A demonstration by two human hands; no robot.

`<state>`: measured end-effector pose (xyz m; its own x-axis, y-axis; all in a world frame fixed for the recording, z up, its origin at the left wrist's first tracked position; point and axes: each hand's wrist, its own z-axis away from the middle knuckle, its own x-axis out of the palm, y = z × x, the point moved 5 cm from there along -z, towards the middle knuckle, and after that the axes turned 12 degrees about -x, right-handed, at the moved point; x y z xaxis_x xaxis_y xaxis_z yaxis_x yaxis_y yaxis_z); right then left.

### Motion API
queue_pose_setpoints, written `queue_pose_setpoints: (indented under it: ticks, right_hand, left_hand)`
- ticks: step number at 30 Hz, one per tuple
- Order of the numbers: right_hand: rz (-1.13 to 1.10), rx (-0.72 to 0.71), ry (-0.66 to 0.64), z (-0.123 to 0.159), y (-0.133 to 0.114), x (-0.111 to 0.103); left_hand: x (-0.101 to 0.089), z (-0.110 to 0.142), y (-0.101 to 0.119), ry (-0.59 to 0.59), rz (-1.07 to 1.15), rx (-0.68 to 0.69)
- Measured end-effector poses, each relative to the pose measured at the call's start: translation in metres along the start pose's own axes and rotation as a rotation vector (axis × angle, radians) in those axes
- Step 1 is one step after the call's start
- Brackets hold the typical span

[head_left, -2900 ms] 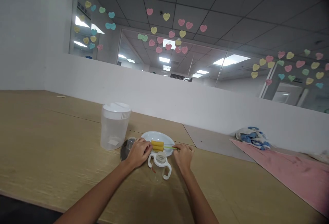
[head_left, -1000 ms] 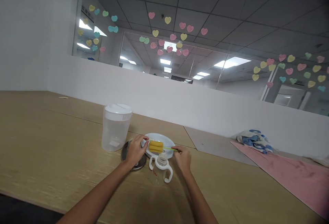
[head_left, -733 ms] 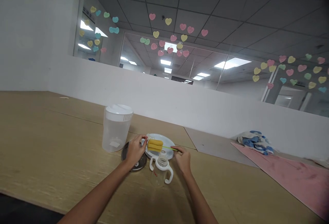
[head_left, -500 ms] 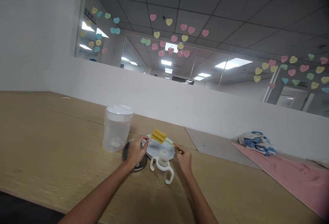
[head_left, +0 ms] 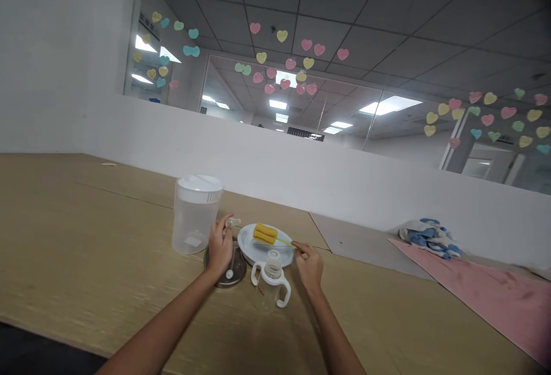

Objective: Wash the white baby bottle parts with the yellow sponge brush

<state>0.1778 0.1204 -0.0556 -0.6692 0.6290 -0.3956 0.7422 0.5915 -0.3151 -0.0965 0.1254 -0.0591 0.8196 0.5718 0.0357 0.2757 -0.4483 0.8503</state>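
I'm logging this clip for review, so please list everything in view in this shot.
table: 1, light wood, under everything
jug: 1, clear with white lid, on table, left of plate
round lid: 1, dark metal, on table, below left hand
plate: 1, white, on table, centre
sponge bottle brush: 1, yellow head, green handle, over plate
baby bottle: 1, clear with white handles, on table, in front of plate
small bottle part: 1, clear and white, in left hand
cloth: 1, blue and white, far right
mat: 1, pink, right side of table
heart stickers: many, pastel, on glass wall
left hand: 1, holding small bottle part
right hand: 1, holding brush handle
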Motion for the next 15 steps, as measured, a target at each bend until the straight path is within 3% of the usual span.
queue_pose_setpoints:
  ticks: [7,15]
  right_hand:
    - [-0.019,0.041,0.015,0.0,0.0,-0.001]
    - [-0.008,0.039,0.009,0.0,-0.001,-0.001]
  left_hand:
    - [0.002,-0.006,-0.017,0.002,0.194,-0.291]
    - [0.001,-0.005,-0.009,-0.047,-0.139,-0.233]
